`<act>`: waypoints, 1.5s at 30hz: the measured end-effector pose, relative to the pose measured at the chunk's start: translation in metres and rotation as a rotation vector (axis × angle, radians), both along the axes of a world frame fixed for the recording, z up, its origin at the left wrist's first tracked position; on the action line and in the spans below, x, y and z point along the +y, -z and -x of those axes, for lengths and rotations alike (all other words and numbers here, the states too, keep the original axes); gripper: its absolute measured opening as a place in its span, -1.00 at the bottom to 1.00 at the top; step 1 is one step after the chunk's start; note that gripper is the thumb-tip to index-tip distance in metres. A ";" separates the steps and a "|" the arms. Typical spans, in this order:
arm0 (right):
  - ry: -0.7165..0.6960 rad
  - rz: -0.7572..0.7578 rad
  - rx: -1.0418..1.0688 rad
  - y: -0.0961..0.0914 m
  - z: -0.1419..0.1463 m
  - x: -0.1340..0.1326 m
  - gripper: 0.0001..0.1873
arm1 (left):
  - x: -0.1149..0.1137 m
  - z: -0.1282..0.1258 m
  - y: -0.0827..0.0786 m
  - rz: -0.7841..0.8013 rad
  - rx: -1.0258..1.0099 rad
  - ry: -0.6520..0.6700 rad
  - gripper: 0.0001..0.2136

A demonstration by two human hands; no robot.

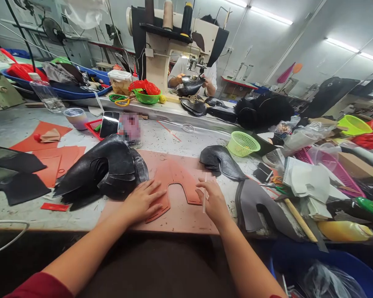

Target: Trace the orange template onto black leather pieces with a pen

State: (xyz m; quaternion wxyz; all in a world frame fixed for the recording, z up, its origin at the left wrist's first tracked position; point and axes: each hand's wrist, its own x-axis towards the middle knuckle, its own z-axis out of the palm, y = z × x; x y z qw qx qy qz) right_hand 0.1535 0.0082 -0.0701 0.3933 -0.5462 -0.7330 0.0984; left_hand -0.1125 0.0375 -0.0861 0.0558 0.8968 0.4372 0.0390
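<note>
My left hand (144,201) lies flat with its fingers spread, pressing on the left leg of an orange horseshoe-shaped pattern piece (174,174). Between the thumb and fingers of my right hand (214,200) is a thin, whitish pen (204,202), held upright beside the right leg of that piece. Beneath the piece is a pinkish work board (186,221). Just left of my left hand sits a stack of black leather shoe uppers (96,167). To the right of my right hand are more black uppers (225,161) and a grey-backed upper (251,203).
Orange sheets (51,161) and dark cut pieces (14,171) lie at left. A green basket (243,145), a wooden-handled tool (301,219) and a yellow bottle (345,231) stand or lie at right. Behind, a person works at a sewing machine (157,62).
</note>
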 end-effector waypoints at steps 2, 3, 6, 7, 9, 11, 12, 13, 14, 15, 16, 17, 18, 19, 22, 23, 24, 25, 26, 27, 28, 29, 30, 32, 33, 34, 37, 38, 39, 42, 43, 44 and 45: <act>-0.024 -0.001 0.018 -0.001 0.007 -0.001 -0.87 | 0.000 0.000 -0.001 0.005 -0.001 -0.001 -0.58; -0.036 0.001 0.024 -0.001 0.010 -0.001 -0.86 | -0.001 0.000 -0.001 0.005 -0.006 -0.001 -0.58; -0.079 0.013 0.032 -0.002 0.019 -0.002 -0.81 | -0.001 0.001 0.001 -0.004 -0.032 0.005 -0.58; -0.091 0.019 0.035 -0.002 0.021 -0.002 -0.79 | -0.001 0.001 0.001 -0.010 -0.042 0.009 -0.58; -0.114 0.037 0.050 -0.003 0.025 -0.002 -0.76 | -0.001 0.001 0.003 -0.022 -0.057 0.017 -0.58; -0.143 0.076 0.083 -0.005 0.029 -0.003 -0.75 | -0.001 0.001 0.004 -0.029 -0.064 0.020 -0.58; -0.173 0.105 0.107 -0.006 0.032 -0.004 -0.75 | -0.001 0.001 0.004 -0.033 -0.064 0.021 -0.59; -0.211 0.134 0.134 -0.007 0.035 -0.004 -0.74 | -0.001 0.001 0.004 -0.037 -0.064 0.022 -0.59; -0.255 0.163 0.158 -0.008 0.039 -0.005 -0.74 | -0.001 0.001 0.004 -0.043 -0.062 0.024 -0.59; -0.301 0.192 0.177 -0.009 0.044 -0.007 -0.73 | -0.002 0.000 0.003 -0.047 -0.059 0.025 -0.59; -0.345 0.224 0.185 -0.009 0.049 -0.008 -0.73 | -0.002 0.000 0.003 -0.048 -0.054 0.026 -0.59; -0.382 0.263 0.179 -0.010 0.055 -0.009 -0.73 | -0.003 0.000 0.002 -0.047 -0.048 0.027 -0.59; -0.408 0.305 0.156 -0.009 0.061 -0.011 -0.75 | -0.003 0.000 0.002 -0.046 -0.044 0.026 -0.59; -0.427 0.346 0.119 -0.009 0.067 -0.012 -0.78 | -0.003 0.000 0.002 -0.047 -0.043 0.025 -0.59; -0.437 0.404 -0.008 -0.007 0.085 -0.016 -0.86 | -0.004 -0.001 0.002 -0.047 -0.043 0.023 -0.61; -0.444 0.407 -0.029 -0.007 0.090 -0.017 -0.87 | -0.004 -0.001 0.001 -0.040 -0.039 0.020 -0.62; -0.462 0.410 -0.034 -0.006 0.095 -0.017 -0.88 | -0.004 -0.001 0.001 -0.029 -0.030 0.019 -0.62; -0.492 0.419 -0.028 -0.007 0.099 -0.017 -0.89 | -0.003 -0.001 0.001 -0.017 -0.018 0.018 -0.61; -0.527 0.432 -0.019 -0.007 0.100 -0.016 -0.90 | -0.003 -0.002 0.001 -0.009 -0.007 0.016 -0.61; -0.556 0.446 -0.012 -0.008 0.100 -0.013 -0.90 | -0.003 -0.002 0.000 -0.006 0.000 0.017 -0.61; -0.560 0.455 -0.009 -0.009 0.097 -0.009 -0.90 | -0.003 -0.002 -0.001 -0.007 0.003 0.020 -0.61; -0.536 0.461 -0.011 -0.010 0.091 -0.003 -0.90 | -0.003 -0.003 -0.002 -0.011 0.004 0.024 -0.60; -0.481 0.464 -0.010 -0.011 0.082 0.002 -0.88 | -0.003 -0.003 -0.004 -0.017 0.004 0.029 -0.60; -0.325 0.463 0.017 -0.013 0.056 0.012 -0.82 | -0.002 -0.004 -0.009 -0.021 0.009 0.043 -0.59; -0.253 0.461 0.047 -0.013 0.041 0.015 -0.79 | -0.001 -0.005 -0.012 -0.019 0.016 0.048 -0.59; -0.196 0.458 0.083 -0.013 0.025 0.015 -0.76 | 0.000 -0.006 -0.015 -0.014 0.024 0.051 -0.60; -0.103 0.424 0.138 -0.009 -0.011 0.004 -0.69 | 0.005 -0.011 -0.026 0.009 0.049 0.058 -0.64; -0.093 0.394 0.134 -0.008 -0.017 -0.002 -0.68 | 0.007 -0.013 -0.030 0.018 0.062 0.058 -0.65; -0.099 0.359 0.123 -0.006 -0.018 -0.008 -0.67 | 0.009 -0.015 -0.033 0.027 0.080 0.059 -0.66; -0.184 0.304 0.118 -0.004 -0.002 -0.019 -0.65 | 0.014 -0.021 -0.041 0.048 0.152 0.052 -0.64; -0.215 0.323 0.121 -0.004 0.008 -0.020 -0.67 | 0.015 -0.023 -0.043 0.051 0.173 0.048 -0.63; -0.242 0.353 0.117 -0.005 0.019 -0.019 -0.70 | 0.016 -0.025 -0.044 0.052 0.188 0.045 -0.63; -0.265 0.384 0.106 -0.005 0.031 -0.017 -0.75 | 0.016 -0.026 -0.045 0.050 0.195 0.043 -0.63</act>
